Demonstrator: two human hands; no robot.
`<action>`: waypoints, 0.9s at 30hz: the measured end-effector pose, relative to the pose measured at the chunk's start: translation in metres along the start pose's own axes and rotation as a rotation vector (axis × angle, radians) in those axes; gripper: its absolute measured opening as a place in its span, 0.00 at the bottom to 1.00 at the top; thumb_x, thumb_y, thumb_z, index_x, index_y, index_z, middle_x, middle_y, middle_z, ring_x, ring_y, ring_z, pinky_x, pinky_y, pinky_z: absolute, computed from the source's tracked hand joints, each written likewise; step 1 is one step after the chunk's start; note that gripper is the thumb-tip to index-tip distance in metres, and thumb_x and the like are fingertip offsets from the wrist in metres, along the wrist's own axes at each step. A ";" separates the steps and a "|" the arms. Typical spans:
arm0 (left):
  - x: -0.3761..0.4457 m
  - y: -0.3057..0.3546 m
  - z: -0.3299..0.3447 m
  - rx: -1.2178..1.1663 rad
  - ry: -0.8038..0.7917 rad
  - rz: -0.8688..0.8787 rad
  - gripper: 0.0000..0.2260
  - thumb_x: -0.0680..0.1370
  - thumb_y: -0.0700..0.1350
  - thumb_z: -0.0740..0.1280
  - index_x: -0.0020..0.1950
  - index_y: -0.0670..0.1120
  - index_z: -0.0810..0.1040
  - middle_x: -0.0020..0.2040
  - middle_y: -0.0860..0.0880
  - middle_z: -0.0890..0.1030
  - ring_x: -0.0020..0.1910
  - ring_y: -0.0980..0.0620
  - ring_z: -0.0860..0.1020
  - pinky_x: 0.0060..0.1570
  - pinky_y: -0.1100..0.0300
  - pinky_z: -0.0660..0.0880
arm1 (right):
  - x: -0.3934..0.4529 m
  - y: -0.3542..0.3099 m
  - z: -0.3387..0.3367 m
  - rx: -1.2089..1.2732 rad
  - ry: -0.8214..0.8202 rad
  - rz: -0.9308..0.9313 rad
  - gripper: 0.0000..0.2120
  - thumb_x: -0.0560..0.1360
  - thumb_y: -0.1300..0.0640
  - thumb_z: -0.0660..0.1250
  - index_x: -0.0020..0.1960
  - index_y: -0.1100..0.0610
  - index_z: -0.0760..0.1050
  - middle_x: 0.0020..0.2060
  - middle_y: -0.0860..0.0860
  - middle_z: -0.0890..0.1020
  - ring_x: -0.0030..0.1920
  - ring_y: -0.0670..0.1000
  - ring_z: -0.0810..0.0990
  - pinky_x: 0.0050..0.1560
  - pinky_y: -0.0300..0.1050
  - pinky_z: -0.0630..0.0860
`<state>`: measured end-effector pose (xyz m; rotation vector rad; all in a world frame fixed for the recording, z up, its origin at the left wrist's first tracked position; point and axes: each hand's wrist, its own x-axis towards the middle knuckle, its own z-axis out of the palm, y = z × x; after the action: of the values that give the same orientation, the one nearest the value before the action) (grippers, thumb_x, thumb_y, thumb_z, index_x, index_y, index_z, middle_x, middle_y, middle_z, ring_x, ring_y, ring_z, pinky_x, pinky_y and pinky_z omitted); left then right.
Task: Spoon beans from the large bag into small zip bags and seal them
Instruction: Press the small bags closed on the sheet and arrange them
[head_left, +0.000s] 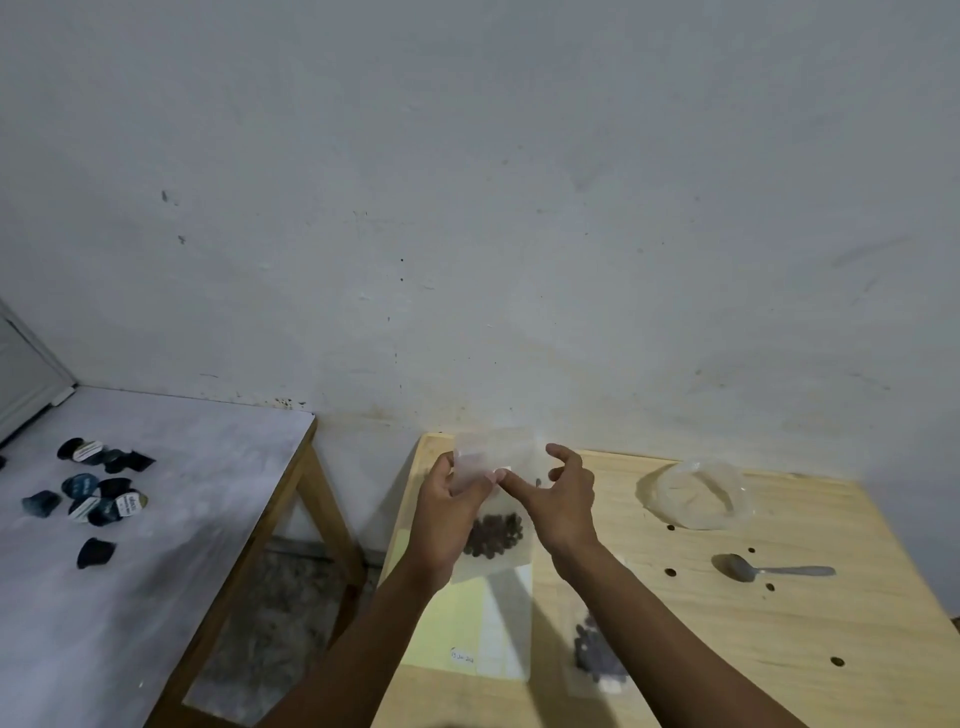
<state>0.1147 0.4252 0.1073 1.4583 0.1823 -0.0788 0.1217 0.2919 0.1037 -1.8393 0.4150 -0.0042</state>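
A small clear zip bag (501, 540) with dark beans in its bottom hangs upright above the wooden table (727, 644). My left hand (449, 512) pinches its upper left edge near the zip strip. My right hand (563, 493) is at the upper right of the bag, index finger stretched toward the left thumb at the zip line, the other fingers curled; whether it pinches the plastic is unclear. A second small bag with beans (595, 657) lies flat on the table under my right forearm. A metal spoon (769, 570) lies to the right.
A crumpled clear plastic bag (698, 493) lies at the table's back right. Loose beans (670, 572) dot the wood. Yellow sheets (457, 618) lie under the bag. A second table (171, 509) to the left carries several dark capsules (96, 496). The wall stands close behind.
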 end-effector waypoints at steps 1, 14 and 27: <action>0.001 0.000 -0.001 -0.002 -0.015 0.008 0.09 0.77 0.43 0.71 0.53 0.54 0.77 0.50 0.57 0.83 0.52 0.60 0.81 0.54 0.61 0.74 | 0.001 0.000 -0.001 0.046 -0.037 0.059 0.31 0.63 0.41 0.79 0.60 0.49 0.71 0.52 0.49 0.74 0.53 0.49 0.74 0.56 0.47 0.75; 0.011 -0.007 0.005 0.074 -0.140 -0.027 0.06 0.76 0.42 0.72 0.53 0.48 0.82 0.50 0.53 0.85 0.52 0.53 0.83 0.49 0.64 0.74 | 0.003 0.006 -0.027 0.305 -0.211 0.265 0.27 0.63 0.49 0.81 0.49 0.70 0.80 0.39 0.56 0.83 0.37 0.52 0.78 0.41 0.43 0.72; 0.059 -0.021 0.013 0.117 0.125 -0.111 0.18 0.74 0.43 0.74 0.62 0.46 0.75 0.55 0.49 0.81 0.52 0.51 0.81 0.51 0.57 0.78 | 0.020 0.030 -0.042 0.172 -0.349 0.320 0.06 0.76 0.69 0.66 0.48 0.60 0.78 0.41 0.56 0.82 0.40 0.53 0.79 0.42 0.45 0.76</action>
<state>0.1699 0.4133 0.0783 1.5705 0.3660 -0.0897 0.1232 0.2402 0.0847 -1.5489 0.4418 0.4799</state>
